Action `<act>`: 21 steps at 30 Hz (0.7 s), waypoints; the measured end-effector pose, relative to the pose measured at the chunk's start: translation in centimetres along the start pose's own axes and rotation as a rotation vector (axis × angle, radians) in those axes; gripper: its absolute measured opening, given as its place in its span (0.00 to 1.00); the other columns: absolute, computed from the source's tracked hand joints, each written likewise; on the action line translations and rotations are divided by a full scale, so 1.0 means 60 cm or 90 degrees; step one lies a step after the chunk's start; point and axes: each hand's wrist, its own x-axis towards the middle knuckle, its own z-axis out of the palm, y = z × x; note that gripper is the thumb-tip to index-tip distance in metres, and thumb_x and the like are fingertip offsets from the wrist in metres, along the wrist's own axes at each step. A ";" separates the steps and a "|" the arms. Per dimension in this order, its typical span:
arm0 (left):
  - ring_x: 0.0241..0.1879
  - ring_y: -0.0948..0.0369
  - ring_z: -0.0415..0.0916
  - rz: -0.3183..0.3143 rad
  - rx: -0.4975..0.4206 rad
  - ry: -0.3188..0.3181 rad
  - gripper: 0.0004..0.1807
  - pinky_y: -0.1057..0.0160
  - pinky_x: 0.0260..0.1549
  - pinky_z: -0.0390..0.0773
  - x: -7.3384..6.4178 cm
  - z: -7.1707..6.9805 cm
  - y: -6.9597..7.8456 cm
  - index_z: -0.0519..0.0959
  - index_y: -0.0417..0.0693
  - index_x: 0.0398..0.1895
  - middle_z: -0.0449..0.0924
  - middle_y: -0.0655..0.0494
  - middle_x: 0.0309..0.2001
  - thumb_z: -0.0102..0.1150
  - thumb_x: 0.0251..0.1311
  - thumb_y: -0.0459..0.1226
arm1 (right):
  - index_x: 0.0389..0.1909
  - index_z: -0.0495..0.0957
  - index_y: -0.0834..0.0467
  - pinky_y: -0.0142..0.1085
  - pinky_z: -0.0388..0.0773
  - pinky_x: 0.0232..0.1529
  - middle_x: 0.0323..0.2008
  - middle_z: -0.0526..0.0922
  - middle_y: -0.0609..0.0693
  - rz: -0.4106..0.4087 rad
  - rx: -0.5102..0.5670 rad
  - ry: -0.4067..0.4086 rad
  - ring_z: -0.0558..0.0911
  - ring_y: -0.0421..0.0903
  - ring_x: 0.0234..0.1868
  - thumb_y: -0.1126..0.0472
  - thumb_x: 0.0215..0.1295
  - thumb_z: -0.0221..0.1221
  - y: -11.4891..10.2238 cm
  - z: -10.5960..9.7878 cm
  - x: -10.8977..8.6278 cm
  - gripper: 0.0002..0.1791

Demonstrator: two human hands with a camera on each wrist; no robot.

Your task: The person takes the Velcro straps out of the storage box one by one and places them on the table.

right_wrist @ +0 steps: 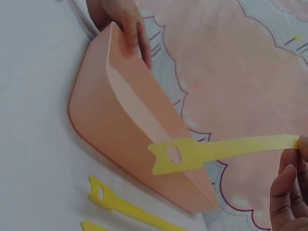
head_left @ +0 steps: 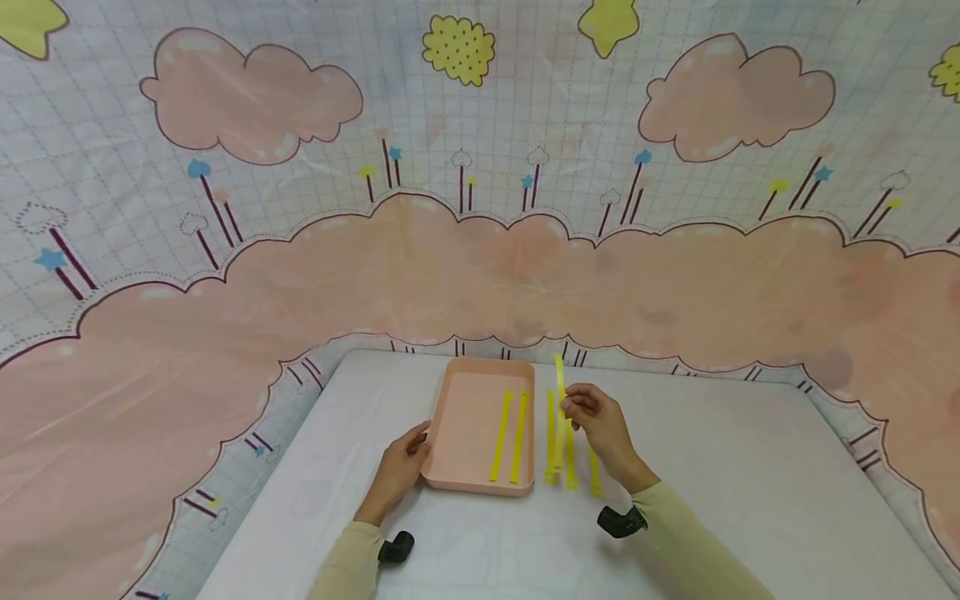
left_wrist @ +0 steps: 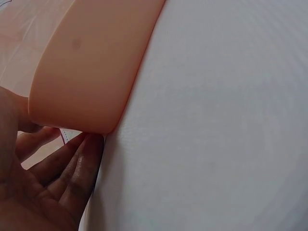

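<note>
My right hand (head_left: pixel 603 429) pinches a yellow hook-and-loop cable tie (head_left: pixel 558 375) above the table, just right of a pink tray (head_left: pixel 461 425). In the right wrist view, the held cable tie (right_wrist: pixel 226 148) stretches from the fingertips, its slotted head in front of the tray's wall. At the tray's left side, my left hand (head_left: pixel 401 467) holds the edge; in the left wrist view its fingers (left_wrist: pixel 89 154) touch the wall's lower edge and the thumb is partly hidden. Two yellow cable ties (head_left: pixel 501 433) lie side by side inside the tray, toward its right.
More yellow cable ties (head_left: pixel 595 475) lie on the white table (head_left: pixel 735 483), right of the tray and partly under the right hand. A patterned cloth (head_left: pixel 480 275) with clouds hangs behind the table. A black wrist device (head_left: pixel 621 522) sits at the right cuff.
</note>
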 end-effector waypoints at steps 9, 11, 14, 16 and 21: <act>0.57 0.46 0.78 -0.009 -0.003 -0.009 0.24 0.47 0.57 0.77 -0.001 -0.002 -0.001 0.72 0.47 0.67 0.79 0.38 0.58 0.54 0.69 0.35 | 0.51 0.74 0.67 0.29 0.78 0.33 0.33 0.82 0.48 0.040 -0.014 0.007 0.80 0.37 0.33 0.64 0.67 0.60 0.011 -0.033 -0.003 0.16; 0.57 0.46 0.78 -0.012 -0.002 -0.011 0.24 0.48 0.57 0.77 -0.002 -0.003 -0.003 0.72 0.47 0.68 0.79 0.39 0.58 0.53 0.69 0.35 | 0.52 0.73 0.67 0.30 0.78 0.34 0.33 0.82 0.47 0.044 -0.017 0.003 0.80 0.37 0.33 0.64 0.67 0.61 0.015 -0.042 -0.003 0.16; 0.57 0.47 0.78 -0.007 -0.002 -0.014 0.24 0.47 0.57 0.77 -0.001 -0.003 -0.002 0.72 0.47 0.68 0.79 0.39 0.58 0.54 0.69 0.35 | 0.52 0.73 0.67 0.29 0.78 0.34 0.31 0.81 0.41 0.053 -0.024 0.006 0.80 0.36 0.33 0.63 0.67 0.61 0.017 -0.055 -0.004 0.17; 0.56 0.47 0.78 0.002 0.000 -0.015 0.23 0.48 0.56 0.78 0.002 -0.004 -0.001 0.72 0.47 0.68 0.80 0.40 0.57 0.53 0.69 0.35 | 0.52 0.73 0.66 0.29 0.78 0.34 0.30 0.81 0.39 0.064 -0.034 0.015 0.79 0.36 0.33 0.63 0.67 0.61 0.017 -0.063 -0.004 0.17; 0.56 0.46 0.78 0.007 0.003 -0.012 0.23 0.47 0.55 0.78 0.003 -0.004 -0.003 0.72 0.47 0.67 0.80 0.39 0.56 0.53 0.69 0.35 | 0.54 0.73 0.65 0.30 0.79 0.36 0.33 0.82 0.42 0.090 -0.048 0.023 0.80 0.37 0.34 0.62 0.68 0.61 0.020 -0.074 -0.006 0.17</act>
